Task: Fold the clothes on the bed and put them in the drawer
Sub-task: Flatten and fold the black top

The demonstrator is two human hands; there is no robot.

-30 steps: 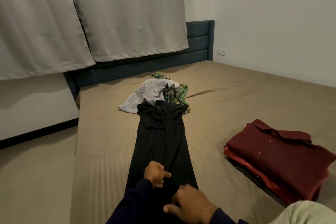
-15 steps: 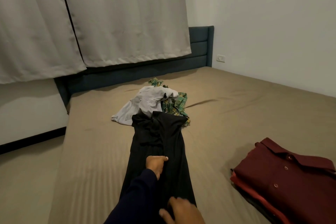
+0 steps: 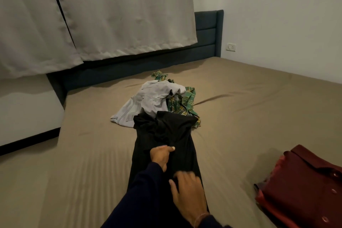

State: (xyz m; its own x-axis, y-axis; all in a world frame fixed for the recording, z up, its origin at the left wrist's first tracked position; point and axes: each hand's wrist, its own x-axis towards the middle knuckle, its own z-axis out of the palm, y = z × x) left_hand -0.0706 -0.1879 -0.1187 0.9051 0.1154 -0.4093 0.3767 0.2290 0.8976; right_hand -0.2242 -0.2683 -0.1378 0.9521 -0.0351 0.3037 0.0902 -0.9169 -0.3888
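Hands on black trousers along the bed

Long black fabric trousers (image 3: 166,146) lie stretched lengthwise down the tan-sheeted bed (image 3: 249,116). Left hand (image 3: 161,155) pinches a fold of them between thumb and curled fingers near their middle. Right hand (image 3: 188,194), nearer the camera, rests on them with fingers spread and fairly straight, gripping nothing. Beyond the trousers' far end, touching it, a crumpled pale grey garment (image 3: 148,103) lies over a green plaid shirt (image 3: 185,102). Right of the trousers, well apart, sits a stack of folded dark red shirts (image 3: 305,187).
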